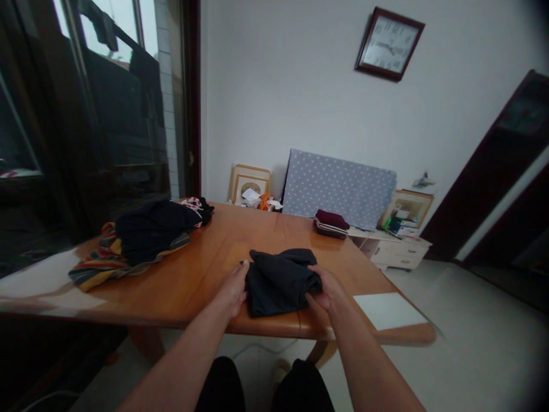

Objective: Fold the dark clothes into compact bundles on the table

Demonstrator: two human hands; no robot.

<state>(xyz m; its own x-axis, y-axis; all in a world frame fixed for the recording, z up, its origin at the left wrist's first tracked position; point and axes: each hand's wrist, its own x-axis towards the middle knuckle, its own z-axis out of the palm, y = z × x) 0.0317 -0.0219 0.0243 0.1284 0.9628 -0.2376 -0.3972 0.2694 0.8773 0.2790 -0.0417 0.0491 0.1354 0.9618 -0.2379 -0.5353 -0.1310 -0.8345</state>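
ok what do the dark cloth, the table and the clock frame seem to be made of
Dark cloth: soft, matte fabric, by its folds; fibre unclear. Table: likely varnished wood, given its orange-brown colour and glossy reflections. Clock frame: dark reddish-brown, perhaps stained wood, though plastic is possible.

Note square clock (391,44) on white wall (274,86); below, spotted gray cloth (341,189) between framed pictures (250,178); white cabinet (397,255) at right.
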